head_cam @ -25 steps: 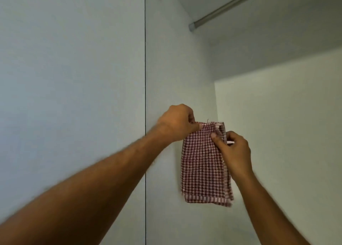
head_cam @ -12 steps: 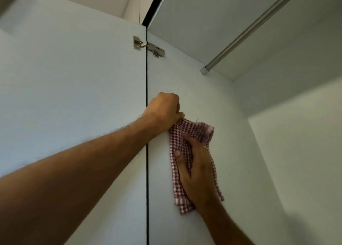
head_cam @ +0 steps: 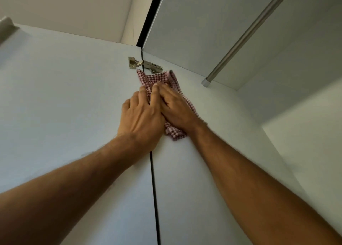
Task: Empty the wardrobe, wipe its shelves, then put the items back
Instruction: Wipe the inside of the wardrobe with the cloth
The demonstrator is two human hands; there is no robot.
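Inside the wardrobe's side panel (head_cam: 203, 170), I press the checked cloth (head_cam: 172, 82) flat with my left hand (head_cam: 142, 115) and right hand (head_cam: 177, 109), fingers (head_cam: 155, 89) straight, hinge (head_cam: 146, 65) just above.

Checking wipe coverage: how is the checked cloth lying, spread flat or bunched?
Bunched: the checked cloth shows folds and a doubled edge under both hands, pressed against the wardrobe panel just below the hinge.
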